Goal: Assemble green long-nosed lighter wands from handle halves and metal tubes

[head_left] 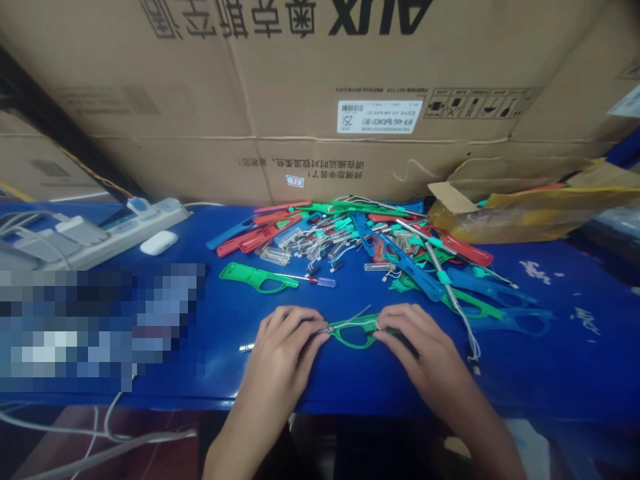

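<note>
Between my two hands lies a green lighter casing (367, 327) with a looped trigger guard, low over the front of the table. My left hand (283, 347) pinches its left end, where a small metallic part shows at the fingertips. The right end is pinched by my right hand (425, 340), with a thin white wire at its fingers. A thin grey strand sticks up from the casing's middle. Just beyond lie another green casing half (245, 274) and a screwdriver (325, 282) with a clear purple handle. My fingers hide both ends of the held casing.
A heap of coloured lighter casings, metal tubes and wired parts (330, 233) covers the back middle. Behind it stands a large cardboard box (200, 153). An open carton (530, 213) is at right; a power strip (135, 230) and white earbud case (159, 243) are at left.
</note>
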Demonstrator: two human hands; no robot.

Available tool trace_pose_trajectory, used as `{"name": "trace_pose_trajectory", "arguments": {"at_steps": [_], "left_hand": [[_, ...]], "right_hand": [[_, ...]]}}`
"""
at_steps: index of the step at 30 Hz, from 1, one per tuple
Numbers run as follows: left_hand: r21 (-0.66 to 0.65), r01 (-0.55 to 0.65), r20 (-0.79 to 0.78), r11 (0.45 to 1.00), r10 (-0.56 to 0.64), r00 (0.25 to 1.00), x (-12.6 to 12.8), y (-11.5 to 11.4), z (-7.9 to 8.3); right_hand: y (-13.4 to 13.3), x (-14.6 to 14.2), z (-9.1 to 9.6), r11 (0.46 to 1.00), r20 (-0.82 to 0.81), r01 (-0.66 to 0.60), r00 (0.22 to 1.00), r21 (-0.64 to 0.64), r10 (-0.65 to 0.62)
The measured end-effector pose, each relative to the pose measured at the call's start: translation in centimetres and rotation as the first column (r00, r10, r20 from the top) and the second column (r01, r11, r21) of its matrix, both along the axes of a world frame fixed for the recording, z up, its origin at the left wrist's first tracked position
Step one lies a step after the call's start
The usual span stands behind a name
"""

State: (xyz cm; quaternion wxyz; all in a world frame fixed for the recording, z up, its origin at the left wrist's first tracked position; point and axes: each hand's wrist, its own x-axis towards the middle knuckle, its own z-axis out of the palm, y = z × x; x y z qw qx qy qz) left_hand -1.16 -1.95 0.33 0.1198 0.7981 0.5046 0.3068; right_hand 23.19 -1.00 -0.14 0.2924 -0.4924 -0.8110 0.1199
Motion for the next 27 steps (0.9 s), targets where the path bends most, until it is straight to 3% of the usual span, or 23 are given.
{"name": "trace_pose_trajectory", "arguments": {"at_steps": [13,21,27], "left_hand": [[0.020,-0.001,0.016,1.000,0.001,1.000,0.0,0.1,0.0],[0.009,-0.002,0.016,1.000,0.002,1.000,0.0,0.0,-0.1],[-0.008,0.002,0.010,1.000,-0.002,1.000,-0.1,-0.1,0.1]], "right_hand": [[-0.1,0.1,-0.8,0.993,-0.056,0.108,0.993,0.053,-0.105],[-0.5,0.4,-0.4,0.983,0.078,0.103,0.990,0.152,-0.116],[-2.3,0.6,-0.7,0.984,0.106,0.134,0.983,0.118,-0.147]]}}
